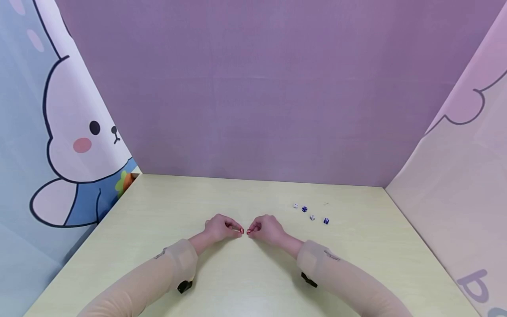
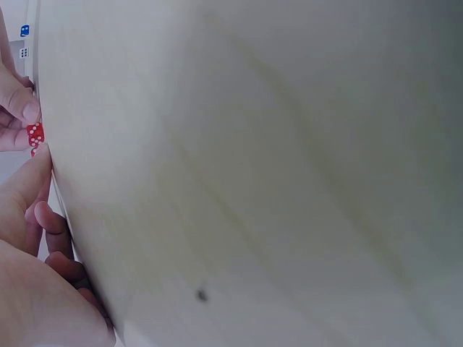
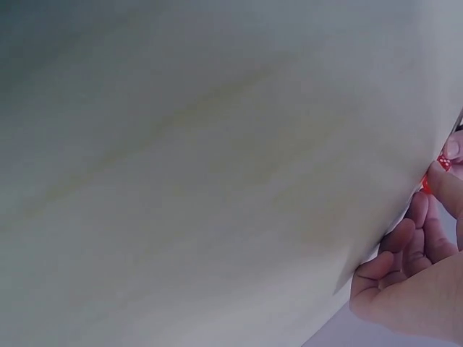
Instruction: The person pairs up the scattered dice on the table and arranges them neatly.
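Observation:
Between thumb and fingertips my left hand pinches a red die with white pips, low at the tabletop. Facing it, my right hand pinches a second red die the same way. A narrow gap parts the two dice in the head view. From the left wrist, one red die shows close to the fingertips of both hands. In the right wrist view a red die is partly covered by fingers.
Right of my hands lie a white die, a blue die, another white die and another blue die. The pale wooden table ends at a purple backdrop, with printed cloths at both sides.

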`<state>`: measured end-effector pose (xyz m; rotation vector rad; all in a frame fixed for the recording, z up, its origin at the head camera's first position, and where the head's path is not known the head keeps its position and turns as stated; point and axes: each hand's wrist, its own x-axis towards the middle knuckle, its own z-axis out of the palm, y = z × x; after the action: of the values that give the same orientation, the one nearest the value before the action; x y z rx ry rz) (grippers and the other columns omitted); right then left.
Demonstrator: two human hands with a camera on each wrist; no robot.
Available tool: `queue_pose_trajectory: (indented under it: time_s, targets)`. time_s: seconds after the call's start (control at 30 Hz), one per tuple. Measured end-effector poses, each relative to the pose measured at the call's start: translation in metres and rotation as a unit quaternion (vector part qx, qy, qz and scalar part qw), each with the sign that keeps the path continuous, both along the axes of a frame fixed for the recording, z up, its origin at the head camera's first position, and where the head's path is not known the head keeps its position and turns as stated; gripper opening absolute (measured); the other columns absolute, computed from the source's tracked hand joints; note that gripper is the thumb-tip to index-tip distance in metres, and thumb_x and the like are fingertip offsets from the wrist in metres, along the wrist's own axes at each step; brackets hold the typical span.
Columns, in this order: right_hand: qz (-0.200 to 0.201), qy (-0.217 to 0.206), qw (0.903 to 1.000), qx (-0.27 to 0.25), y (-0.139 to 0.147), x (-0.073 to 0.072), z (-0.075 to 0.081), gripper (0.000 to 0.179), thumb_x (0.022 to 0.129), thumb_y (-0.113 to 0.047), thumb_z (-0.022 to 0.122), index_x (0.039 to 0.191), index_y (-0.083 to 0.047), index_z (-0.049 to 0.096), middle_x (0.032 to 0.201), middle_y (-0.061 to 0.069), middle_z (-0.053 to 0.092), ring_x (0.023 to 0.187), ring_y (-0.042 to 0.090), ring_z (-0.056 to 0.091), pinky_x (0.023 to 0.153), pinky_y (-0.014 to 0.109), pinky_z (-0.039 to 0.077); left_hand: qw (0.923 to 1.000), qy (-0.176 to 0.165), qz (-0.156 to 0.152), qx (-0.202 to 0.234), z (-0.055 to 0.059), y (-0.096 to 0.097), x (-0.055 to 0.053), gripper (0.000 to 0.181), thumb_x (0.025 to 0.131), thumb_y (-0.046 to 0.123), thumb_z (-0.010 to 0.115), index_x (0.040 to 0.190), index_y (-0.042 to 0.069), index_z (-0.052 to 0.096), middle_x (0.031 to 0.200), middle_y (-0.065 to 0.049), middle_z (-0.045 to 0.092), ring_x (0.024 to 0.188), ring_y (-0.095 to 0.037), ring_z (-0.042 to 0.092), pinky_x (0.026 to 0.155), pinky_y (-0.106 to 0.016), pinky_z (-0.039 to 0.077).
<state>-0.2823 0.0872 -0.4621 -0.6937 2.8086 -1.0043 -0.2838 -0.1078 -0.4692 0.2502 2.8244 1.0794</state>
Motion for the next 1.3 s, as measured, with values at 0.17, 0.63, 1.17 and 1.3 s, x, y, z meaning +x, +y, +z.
queue_pose_trajectory:
  time_s: [0.17,0.63,1.17,1.3]
  targets:
    - [0.0,-0.001,1.0,0.0,-0.004,-0.001,0.0,0.011,0.07,-0.018,0.074,0.077,-0.014,0.066,0.065,-0.009,0.059,0.058,0.004,0.05,0.059,0.02,0.042,1.0,0.001,0.002,-0.006,0.001,0.0,0.001,0.012,0.065,0.035,0.077,0.074,0.034,0.069,0.071,0.017,0.063,0.069,-0.005,0.051,0.085,-0.049,0.025]
    - [0.015,-0.003,0.9999,-0.007,-0.005,-0.002,0.002,0.017,0.07,-0.018,0.075,0.081,-0.01,0.066,0.068,-0.006,0.06,0.059,0.005,0.05,0.06,0.02,0.042,1.0,0.0,0.003,-0.008,0.007,0.002,0.003,0.014,0.065,0.034,0.077,0.076,0.031,0.07,0.07,0.016,0.063,0.069,-0.006,0.051,0.083,-0.048,0.025]
    - [-0.041,0.017,0.999,-0.005,0.065,-0.013,0.022,0.023,0.072,-0.016,0.072,0.092,-0.006,0.065,0.075,-0.002,0.06,0.064,0.009,0.051,0.056,0.021,0.043,0.9999,-0.007,0.006,-0.004,0.002,0.0,0.001,0.013,0.064,0.035,0.078,0.073,0.031,0.069,0.065,0.015,0.061,0.064,-0.007,0.049,0.086,-0.049,0.025]
    - [-0.072,0.046,0.9964,0.003,0.092,-0.021,0.029,0.023,0.072,-0.016,0.073,0.092,-0.006,0.066,0.076,-0.001,0.06,0.065,0.01,0.05,0.058,0.022,0.042,0.9999,-0.005,0.005,-0.008,0.002,0.001,0.001,0.013,0.064,0.036,0.078,0.073,0.032,0.069,0.065,0.015,0.06,0.064,-0.007,0.048,0.084,-0.047,0.026]
